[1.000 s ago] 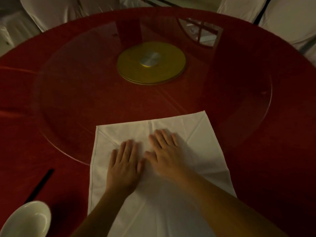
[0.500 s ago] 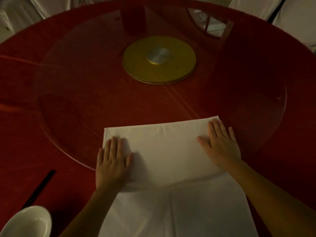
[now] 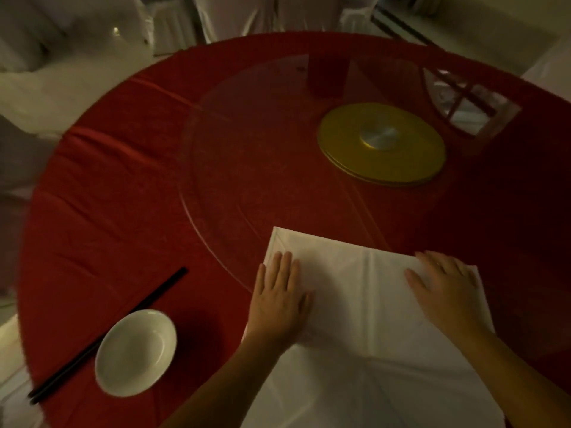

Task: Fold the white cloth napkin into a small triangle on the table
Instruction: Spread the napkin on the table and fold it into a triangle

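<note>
The white cloth napkin (image 3: 364, 291) lies spread on the red round table (image 3: 123, 217) at the near edge, its far part resting on the glass turntable. A crease runs down its middle. My left hand (image 3: 278, 301) presses flat on the napkin's left side, fingers together and pointing away from me. My right hand (image 3: 445, 288) lies flat near the napkin's far right corner, fingers spread. Neither hand grips the cloth. Both forearms cover parts of the napkin's near half.
A white bowl (image 3: 136, 352) sits at the near left with black chopsticks (image 3: 108, 335) beside it. A glass turntable (image 3: 234, 193) covers the table's middle, with a gold disc (image 3: 381, 143) at its hub. White-covered chairs (image 3: 61, 72) stand around the far side.
My hands slid apart from the napkin's middle to its left and right sides. The camera then swung left, so the bowl and chopsticks came fully into view.
</note>
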Motion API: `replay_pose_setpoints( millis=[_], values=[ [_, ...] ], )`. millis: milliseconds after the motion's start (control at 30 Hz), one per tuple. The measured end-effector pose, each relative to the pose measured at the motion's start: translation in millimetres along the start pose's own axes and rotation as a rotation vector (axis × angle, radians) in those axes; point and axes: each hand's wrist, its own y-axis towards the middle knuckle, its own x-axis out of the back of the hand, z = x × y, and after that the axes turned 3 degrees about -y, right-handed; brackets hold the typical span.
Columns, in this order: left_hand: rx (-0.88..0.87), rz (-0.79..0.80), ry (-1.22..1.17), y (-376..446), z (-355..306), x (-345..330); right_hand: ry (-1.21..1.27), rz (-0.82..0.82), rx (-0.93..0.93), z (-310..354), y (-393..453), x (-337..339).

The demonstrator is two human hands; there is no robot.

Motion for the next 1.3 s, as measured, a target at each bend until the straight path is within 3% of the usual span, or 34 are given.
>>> replay_pose_setpoints(
  millis=[233, 433, 633, 1067, 1200, 1300],
  values=[
    [-0.083, -0.003, -0.086, -86, -14, 11, 0.324, 0.176, 0.328, 159, 68, 2],
    [-0.073, 0.062, -0.139, -130, -9, -9, 0.168, 0.312, 0.448, 222, 92, -11],
    [-0.022, 0.131, -0.094, -148, -8, -13, 0.105, 0.302, 0.46, 230, 93, -20],
    [0.368, -0.09, -0.239, -210, 31, -15, 0.251, 0.12, 0.485, 187, 31, 19],
    [0.476, -0.076, -0.338, -221, 39, -16, 0.388, 0.08, 0.386, 149, -27, 36],
    [0.507, -0.064, -0.416, -226, 44, -13, 0.542, 0.156, 0.217, 113, -80, 41]
  ],
)
